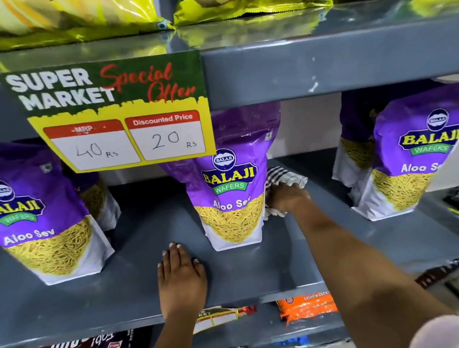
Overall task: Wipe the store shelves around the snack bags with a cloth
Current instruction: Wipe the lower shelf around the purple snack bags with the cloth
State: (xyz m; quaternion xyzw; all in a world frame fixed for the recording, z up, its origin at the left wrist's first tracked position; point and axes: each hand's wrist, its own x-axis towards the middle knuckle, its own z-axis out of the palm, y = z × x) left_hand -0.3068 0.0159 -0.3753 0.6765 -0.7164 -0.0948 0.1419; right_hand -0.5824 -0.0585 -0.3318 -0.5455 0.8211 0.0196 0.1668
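1. The right hand (287, 197) has its fingers curled down on a checked cloth (289, 180), gripping it and pressing it onto the grey shelf (151, 224).
2. The cloth sits just to the right of the middle purple bag (230, 189), touching its side. Part of the cloth sticks out behind the hand, and a small bit shows under it.
3. The left hand (181, 277) lies flat on the shelf with its fingers open and spread. It holds nothing. It is in front of the middle purple bag and a little to its left, near the shelf's front edge.
4. The middle purple bag stands upright on the shelf.
5. Another purple bag (41, 221) stands well to the left of the middle purple bag, and it leans a bit.
6. One more purple bag (412, 160) stands well to the right of the middle purple bag.
7. A price sign (115, 113) hangs above the middle purple bag and covers its top left corner.
8. Yellow bags (84, 17) lie on the shelf above the sign.
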